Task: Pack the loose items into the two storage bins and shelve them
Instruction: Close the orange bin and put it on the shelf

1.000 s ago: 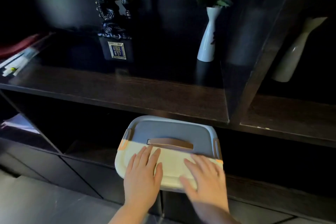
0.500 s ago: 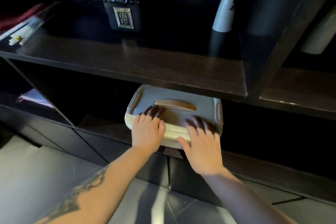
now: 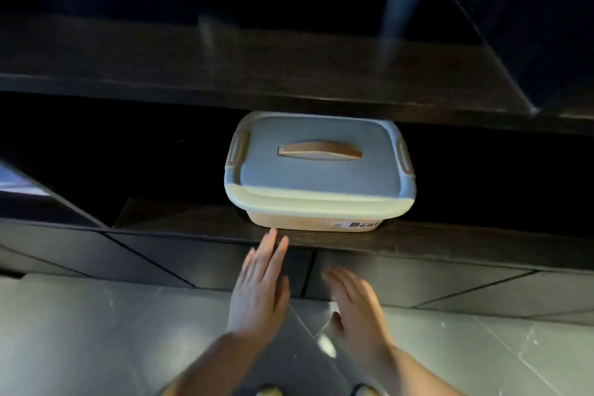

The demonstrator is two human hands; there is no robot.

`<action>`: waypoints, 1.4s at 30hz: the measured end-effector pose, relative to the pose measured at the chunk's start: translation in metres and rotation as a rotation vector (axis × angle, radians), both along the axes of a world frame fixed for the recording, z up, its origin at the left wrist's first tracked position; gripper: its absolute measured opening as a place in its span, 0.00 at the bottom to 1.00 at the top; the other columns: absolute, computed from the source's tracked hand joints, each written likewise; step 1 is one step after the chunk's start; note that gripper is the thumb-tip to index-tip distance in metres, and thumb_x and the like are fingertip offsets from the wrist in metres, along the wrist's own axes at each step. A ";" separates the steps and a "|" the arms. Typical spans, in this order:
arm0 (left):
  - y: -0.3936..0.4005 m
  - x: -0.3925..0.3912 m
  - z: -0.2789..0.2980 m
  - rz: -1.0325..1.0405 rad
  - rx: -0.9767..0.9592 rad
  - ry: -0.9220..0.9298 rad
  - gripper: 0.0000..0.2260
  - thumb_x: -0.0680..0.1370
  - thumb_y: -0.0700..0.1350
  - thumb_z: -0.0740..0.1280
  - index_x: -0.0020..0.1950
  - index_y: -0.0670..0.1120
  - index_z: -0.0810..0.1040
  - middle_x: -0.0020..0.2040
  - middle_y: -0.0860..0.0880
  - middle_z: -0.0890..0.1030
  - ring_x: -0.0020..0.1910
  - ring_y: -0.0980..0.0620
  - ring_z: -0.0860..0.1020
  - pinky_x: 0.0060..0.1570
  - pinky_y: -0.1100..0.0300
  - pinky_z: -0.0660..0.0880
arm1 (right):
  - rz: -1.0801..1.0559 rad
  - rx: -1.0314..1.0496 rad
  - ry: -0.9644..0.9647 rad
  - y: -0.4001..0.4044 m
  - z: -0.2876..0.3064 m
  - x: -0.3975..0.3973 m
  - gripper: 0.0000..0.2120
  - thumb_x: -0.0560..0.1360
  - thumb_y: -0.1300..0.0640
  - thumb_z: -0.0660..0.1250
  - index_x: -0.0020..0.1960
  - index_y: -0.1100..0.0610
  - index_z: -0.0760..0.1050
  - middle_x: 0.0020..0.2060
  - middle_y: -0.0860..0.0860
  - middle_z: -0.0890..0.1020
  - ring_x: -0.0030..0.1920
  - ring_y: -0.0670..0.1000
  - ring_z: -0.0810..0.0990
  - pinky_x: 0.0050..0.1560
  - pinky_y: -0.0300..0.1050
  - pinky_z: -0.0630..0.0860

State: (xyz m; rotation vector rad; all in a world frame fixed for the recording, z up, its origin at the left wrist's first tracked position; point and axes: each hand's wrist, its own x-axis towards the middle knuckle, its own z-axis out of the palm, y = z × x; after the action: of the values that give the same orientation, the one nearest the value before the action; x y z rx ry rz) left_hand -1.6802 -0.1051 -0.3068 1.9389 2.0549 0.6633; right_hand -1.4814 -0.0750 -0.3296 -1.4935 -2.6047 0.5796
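One storage bin [image 3: 318,170] sits lidded on the lower shelf [image 3: 180,219] at 12 o'clock; left hand [image 3: 258,289] and right hand [image 3: 356,309] hover empty, fingers straight. Shelving looks done; next, probably fetch the second bin.

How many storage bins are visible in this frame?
1. A lidded storage bin sits on the lower shelf, partly under the shelf board above, near the front edge. Left hand and right hand are off it. The second bin isn't in view.

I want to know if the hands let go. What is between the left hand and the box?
In the head view, only the dark shelf's front edge lies between the left hand and the lidded box; nothing else, and they don't touch.
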 end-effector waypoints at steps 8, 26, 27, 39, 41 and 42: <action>-0.014 -0.002 -0.046 0.006 -0.416 -0.299 0.22 0.77 0.41 0.61 0.69 0.57 0.69 0.70 0.59 0.67 0.66 0.58 0.68 0.64 0.67 0.65 | -0.102 -0.062 -0.212 0.020 0.005 -0.029 0.43 0.73 0.60 0.61 0.78 0.57 0.37 0.78 0.51 0.44 0.78 0.52 0.40 0.74 0.49 0.33; -0.008 0.034 -0.049 -0.151 -0.526 -0.555 0.21 0.80 0.44 0.60 0.72 0.57 0.64 0.68 0.57 0.71 0.66 0.58 0.70 0.67 0.61 0.66 | -0.120 0.025 -0.128 -0.043 -0.004 -0.007 0.41 0.63 0.53 0.65 0.75 0.56 0.61 0.71 0.50 0.69 0.73 0.55 0.62 0.74 0.47 0.35; -0.017 0.036 -0.050 -0.147 -0.525 -0.571 0.18 0.80 0.45 0.60 0.70 0.57 0.67 0.64 0.58 0.74 0.63 0.58 0.73 0.65 0.60 0.69 | -0.114 0.026 -0.150 -0.053 -0.006 -0.004 0.42 0.61 0.52 0.69 0.74 0.56 0.65 0.69 0.50 0.71 0.72 0.54 0.63 0.75 0.48 0.38; -0.108 0.126 -0.042 -0.392 -0.670 -0.468 0.05 0.75 0.52 0.68 0.44 0.51 0.78 0.39 0.55 0.82 0.40 0.62 0.80 0.45 0.58 0.77 | -0.453 0.111 0.267 -0.180 -0.002 0.097 0.10 0.76 0.51 0.65 0.54 0.52 0.80 0.51 0.47 0.80 0.52 0.52 0.80 0.58 0.42 0.72; -0.122 0.147 -0.039 -0.406 -0.688 -0.488 0.04 0.74 0.52 0.69 0.47 0.53 0.79 0.41 0.58 0.83 0.43 0.62 0.80 0.47 0.58 0.78 | -0.576 0.070 0.222 -0.195 -0.006 0.119 0.14 0.73 0.54 0.70 0.59 0.48 0.77 0.57 0.45 0.78 0.58 0.50 0.78 0.60 0.42 0.72; -0.129 0.157 -0.038 -0.399 -0.694 -0.493 0.06 0.74 0.52 0.69 0.51 0.55 0.79 0.44 0.59 0.83 0.46 0.62 0.80 0.50 0.58 0.78 | -0.642 0.011 0.201 -0.201 -0.008 0.129 0.19 0.72 0.56 0.72 0.62 0.47 0.75 0.62 0.44 0.76 0.62 0.48 0.75 0.63 0.41 0.70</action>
State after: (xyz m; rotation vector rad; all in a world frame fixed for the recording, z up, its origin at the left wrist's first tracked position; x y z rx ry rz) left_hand -1.5234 -0.2343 -0.3446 1.5046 1.3002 0.2426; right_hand -1.3525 -0.2764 -0.3376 -1.9994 -1.8217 0.5887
